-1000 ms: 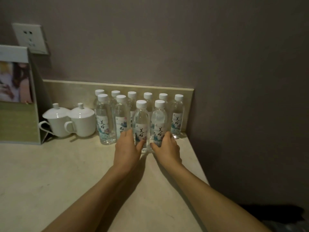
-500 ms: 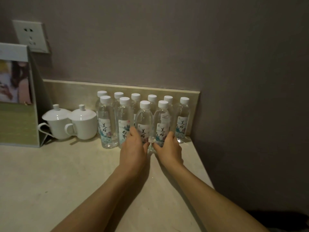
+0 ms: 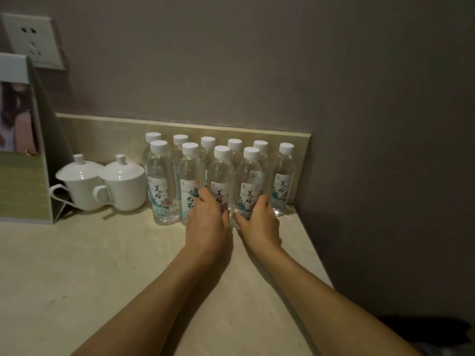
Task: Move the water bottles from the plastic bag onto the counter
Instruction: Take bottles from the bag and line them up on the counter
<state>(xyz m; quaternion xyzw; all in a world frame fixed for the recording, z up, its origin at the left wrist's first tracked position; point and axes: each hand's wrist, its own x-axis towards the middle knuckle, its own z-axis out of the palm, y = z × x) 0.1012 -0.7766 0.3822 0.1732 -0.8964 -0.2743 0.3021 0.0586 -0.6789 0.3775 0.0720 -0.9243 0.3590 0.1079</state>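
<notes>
Several clear water bottles with white caps and printed labels stand upright in two rows at the back right of the beige counter. My left hand wraps the lower part of the third front-row bottle. My right hand wraps the lower part of the fourth front-row bottle. Both held bottles rest on the counter, side by side. One more bottle stands at the far right of the back row. No plastic bag is in view.
Two white lidded cups stand left of the bottles. A standing card holder fills the far left. A wall socket sits above it. The counter's right edge runs close to my right arm, beside a dark wall.
Both hands have pushed the two front bottles slightly back toward the rear row. The view has shifted a little to the left.
</notes>
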